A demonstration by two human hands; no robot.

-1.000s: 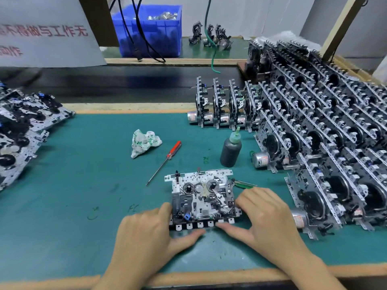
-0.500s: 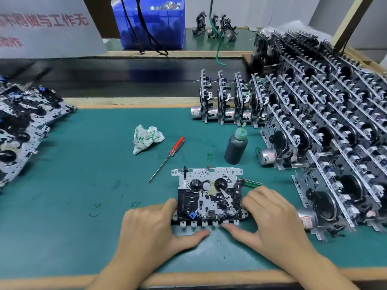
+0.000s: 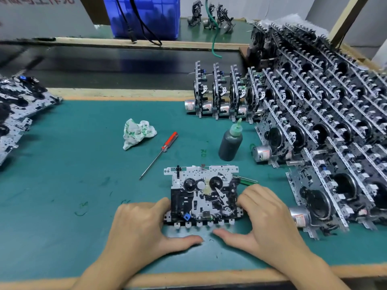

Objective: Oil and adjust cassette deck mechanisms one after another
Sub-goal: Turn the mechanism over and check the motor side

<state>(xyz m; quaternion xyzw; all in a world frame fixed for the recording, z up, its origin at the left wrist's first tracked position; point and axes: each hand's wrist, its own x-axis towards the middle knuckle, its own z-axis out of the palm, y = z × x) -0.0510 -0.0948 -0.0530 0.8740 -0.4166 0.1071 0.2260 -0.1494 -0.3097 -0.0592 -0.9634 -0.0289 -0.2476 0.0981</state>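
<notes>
A cassette deck mechanism (image 3: pixel 202 192), white metal with black parts, lies flat on the green mat near the front edge. My left hand (image 3: pixel 144 227) grips its left side, fingers on the edge and thumb under its front row of tabs. My right hand (image 3: pixel 263 218) grips its right side the same way. A dark oil bottle (image 3: pixel 230 143) with a green nozzle stands upright behind the mechanism. A red-handled screwdriver (image 3: pixel 160 153) lies on the mat to the bottle's left. A green tool (image 3: pixel 248 180) pokes out past my right fingers.
Several rows of mechanisms (image 3: pixel 326 132) stand stacked on the right. More mechanisms (image 3: pixel 14 114) lie piled at the left edge. A crumpled cloth (image 3: pixel 137 132) lies left of the screwdriver. A black conveyor belt (image 3: pixel 117 65) and a blue bin (image 3: pixel 144 15) are behind the mat.
The mechanism has been squared up in front of me between both hands. My hands keep the same hold on its two sides.
</notes>
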